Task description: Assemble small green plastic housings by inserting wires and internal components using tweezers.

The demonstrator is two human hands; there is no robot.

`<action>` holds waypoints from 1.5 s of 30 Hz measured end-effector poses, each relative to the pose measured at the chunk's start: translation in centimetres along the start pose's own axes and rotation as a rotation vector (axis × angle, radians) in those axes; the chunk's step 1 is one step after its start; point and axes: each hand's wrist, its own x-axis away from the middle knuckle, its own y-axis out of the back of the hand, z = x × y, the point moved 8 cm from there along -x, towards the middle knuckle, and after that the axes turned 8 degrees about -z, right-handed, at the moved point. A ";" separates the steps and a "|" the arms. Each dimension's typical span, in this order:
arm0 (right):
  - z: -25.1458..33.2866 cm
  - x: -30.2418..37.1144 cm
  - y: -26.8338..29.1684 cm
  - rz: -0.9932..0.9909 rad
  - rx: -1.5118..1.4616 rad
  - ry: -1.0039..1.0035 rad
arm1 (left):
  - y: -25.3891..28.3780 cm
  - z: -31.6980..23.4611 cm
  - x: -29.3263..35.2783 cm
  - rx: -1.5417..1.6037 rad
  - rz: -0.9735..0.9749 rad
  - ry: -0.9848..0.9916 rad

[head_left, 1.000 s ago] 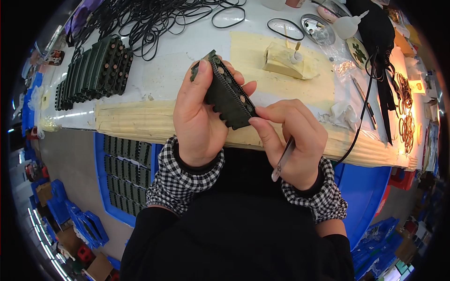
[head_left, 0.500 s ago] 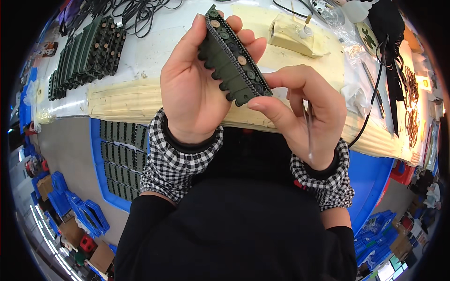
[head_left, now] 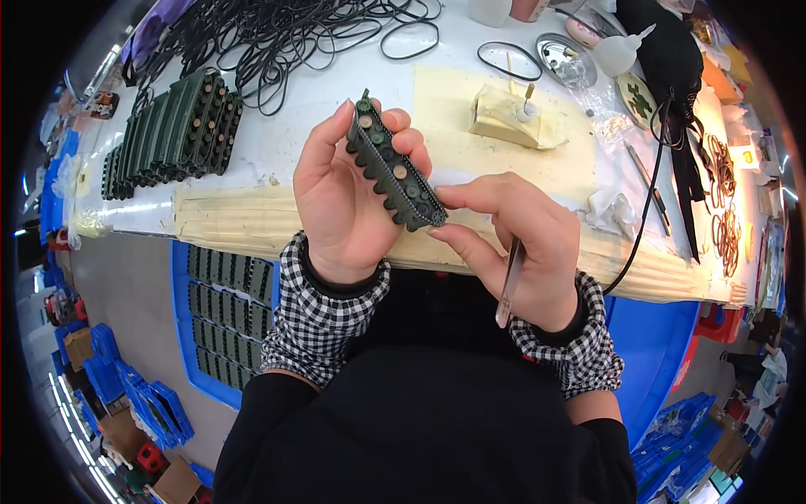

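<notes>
Above the near edge of the tabletop (head_left: 277, 160), the left hand (head_left: 340, 206) is clamped around a dark green track part (head_left: 393, 168), raised clear of the surface and tilted, its far end up between thumb and fingers. The right hand (head_left: 520, 248) pinches the part's near end with thumb and forefinger, and grips tweezers (head_left: 510, 281) under its other fingers. More green parts (head_left: 172, 134) stand in a row at the tabletop's left edge.

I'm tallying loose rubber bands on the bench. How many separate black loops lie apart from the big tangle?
2: one black oval loop at the tangle's right edge, touching it or nearly so, and another black loop near the round metal dish. More may be hidden inside the tangle.
</notes>
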 end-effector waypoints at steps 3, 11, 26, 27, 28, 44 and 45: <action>0.1 0.1 -0.1 0.008 0.018 0.025 | 0.6 -0.2 0.1 -0.028 -0.063 -0.041; 0.2 0.3 -0.1 -0.017 0.072 0.108 | 0.1 -0.3 0.3 -0.102 0.027 -0.074; 0.4 -0.7 1.2 -0.057 0.059 -0.065 | -1.7 -1.5 1.8 -0.801 0.022 -0.517; 0.2 -0.7 1.3 -0.070 0.039 -0.103 | -2.1 -1.4 2.0 -0.846 0.065 -0.569; -0.1 -0.7 1.3 -0.084 0.007 -0.158 | -2.5 -1.3 2.3 -0.890 0.110 -0.622; -0.9 -1.0 0.5 -0.101 -0.181 -0.201 | -3.8 -0.1 3.8 -1.287 0.208 -0.834; -0.9 -0.9 0.5 -0.107 -0.190 -0.206 | -3.8 0.0 3.8 -1.282 0.204 -0.842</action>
